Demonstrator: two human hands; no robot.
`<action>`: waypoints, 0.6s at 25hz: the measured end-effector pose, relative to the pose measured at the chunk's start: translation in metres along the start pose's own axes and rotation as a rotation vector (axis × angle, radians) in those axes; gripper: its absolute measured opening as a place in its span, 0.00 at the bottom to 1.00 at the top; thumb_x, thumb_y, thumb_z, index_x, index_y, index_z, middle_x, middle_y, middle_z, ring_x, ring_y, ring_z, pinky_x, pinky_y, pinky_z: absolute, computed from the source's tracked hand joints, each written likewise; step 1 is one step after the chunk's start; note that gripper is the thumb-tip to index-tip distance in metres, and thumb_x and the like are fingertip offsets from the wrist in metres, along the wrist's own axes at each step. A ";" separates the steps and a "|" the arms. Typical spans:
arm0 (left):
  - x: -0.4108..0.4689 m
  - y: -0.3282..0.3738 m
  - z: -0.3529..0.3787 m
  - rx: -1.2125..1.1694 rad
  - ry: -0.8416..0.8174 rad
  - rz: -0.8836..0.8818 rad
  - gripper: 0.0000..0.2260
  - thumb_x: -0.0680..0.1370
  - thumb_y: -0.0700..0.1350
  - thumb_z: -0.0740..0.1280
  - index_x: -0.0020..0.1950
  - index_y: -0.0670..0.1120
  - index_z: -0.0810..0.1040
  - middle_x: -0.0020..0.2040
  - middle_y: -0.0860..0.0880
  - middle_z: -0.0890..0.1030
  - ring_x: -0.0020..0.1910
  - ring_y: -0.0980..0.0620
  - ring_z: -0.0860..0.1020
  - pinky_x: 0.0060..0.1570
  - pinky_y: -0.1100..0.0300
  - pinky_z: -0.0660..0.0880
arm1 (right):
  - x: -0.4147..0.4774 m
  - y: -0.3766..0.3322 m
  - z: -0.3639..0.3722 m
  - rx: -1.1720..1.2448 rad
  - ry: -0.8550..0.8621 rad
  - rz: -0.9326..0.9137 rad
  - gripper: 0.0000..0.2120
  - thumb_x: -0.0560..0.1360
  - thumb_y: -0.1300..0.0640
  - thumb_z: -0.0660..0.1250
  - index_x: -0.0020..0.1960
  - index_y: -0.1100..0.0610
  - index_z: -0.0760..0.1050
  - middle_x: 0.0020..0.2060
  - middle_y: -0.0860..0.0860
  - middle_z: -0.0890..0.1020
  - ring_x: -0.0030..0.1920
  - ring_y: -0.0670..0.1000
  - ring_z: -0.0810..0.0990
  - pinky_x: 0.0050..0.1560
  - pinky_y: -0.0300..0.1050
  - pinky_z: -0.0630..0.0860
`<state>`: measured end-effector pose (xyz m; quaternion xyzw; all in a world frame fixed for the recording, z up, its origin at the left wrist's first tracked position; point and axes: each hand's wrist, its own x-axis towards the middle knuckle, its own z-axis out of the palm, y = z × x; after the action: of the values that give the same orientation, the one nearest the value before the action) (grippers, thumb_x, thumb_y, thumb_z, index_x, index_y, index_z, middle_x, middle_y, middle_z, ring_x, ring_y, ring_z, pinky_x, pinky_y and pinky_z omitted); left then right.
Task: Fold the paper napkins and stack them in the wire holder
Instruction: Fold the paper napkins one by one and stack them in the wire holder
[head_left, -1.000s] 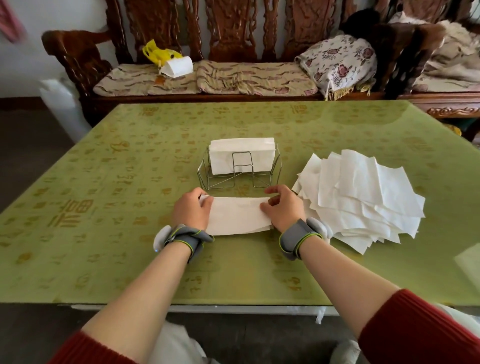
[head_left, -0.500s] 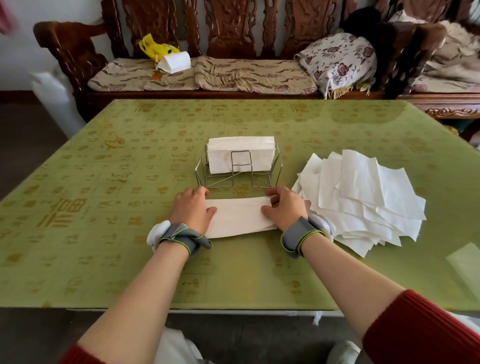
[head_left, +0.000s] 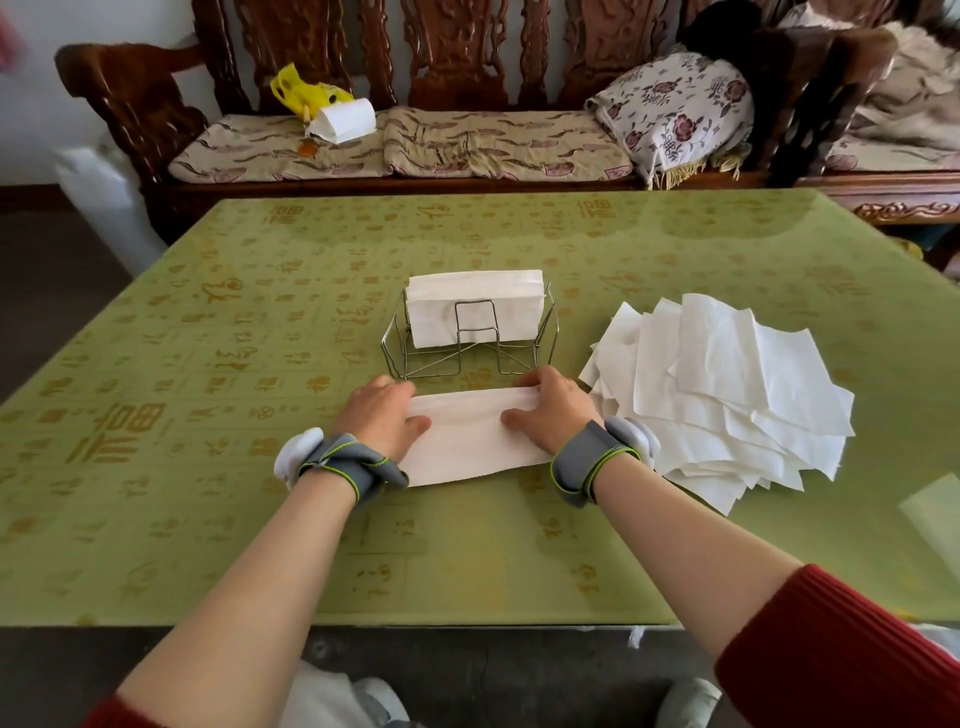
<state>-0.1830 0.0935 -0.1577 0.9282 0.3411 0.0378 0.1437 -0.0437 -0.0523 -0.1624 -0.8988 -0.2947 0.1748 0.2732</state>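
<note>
Green table (head_left: 156, 467) with gold characters, seen from the head camera. Folded napkin (head_left: 467, 441) lies flat at centre, long side running left to right. Left hand (head_left: 382, 421) rests on its 9 o'clock end, palm down, fingers held together and pressed onto the paper, thumb lying on the sheet. Right hand (head_left: 550, 410) covers the 3 o'clock end, fingertips curled over the far top corner, thumb flat on the paper pointing inward; whether that corner is pinched or only pressed, cannot tell. Grey wrist straps (head_left: 587, 462) on both forearms, red sleeves at the frame's bottom. Wire holder (head_left: 415, 358) stands just beyond the napkin at 12 o'clock, with a batch of folded napkins (head_left: 475, 304) upright inside. Loose pile of unfolded napkins (head_left: 727, 395) at 3 o'clock, just beside the right wrist. Carved wooden bench (head_left: 130, 98) past the table's far edge.
</note>
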 end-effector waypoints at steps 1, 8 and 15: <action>-0.002 0.003 -0.001 -0.157 0.072 0.041 0.09 0.76 0.44 0.65 0.54 0.42 0.75 0.53 0.43 0.75 0.53 0.43 0.73 0.47 0.57 0.66 | 0.000 0.000 0.001 0.043 0.018 0.001 0.22 0.71 0.50 0.68 0.63 0.50 0.68 0.58 0.53 0.76 0.57 0.56 0.75 0.55 0.45 0.72; -0.014 0.026 0.001 -0.837 0.403 0.106 0.16 0.70 0.36 0.72 0.54 0.46 0.71 0.46 0.52 0.76 0.43 0.60 0.75 0.43 0.66 0.69 | -0.008 0.003 -0.009 0.575 0.211 -0.081 0.28 0.72 0.64 0.65 0.70 0.49 0.64 0.53 0.45 0.73 0.55 0.48 0.73 0.50 0.35 0.66; -0.019 0.038 0.023 -0.961 0.291 -0.153 0.29 0.67 0.31 0.70 0.64 0.51 0.70 0.60 0.54 0.73 0.59 0.55 0.70 0.59 0.62 0.67 | -0.019 0.012 -0.008 0.631 0.199 -0.211 0.34 0.68 0.70 0.64 0.70 0.48 0.65 0.58 0.40 0.72 0.51 0.35 0.71 0.48 0.20 0.65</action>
<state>-0.1702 0.0476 -0.1682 0.7147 0.3684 0.3088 0.5080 -0.0492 -0.0753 -0.1609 -0.7472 -0.2892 0.1396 0.5819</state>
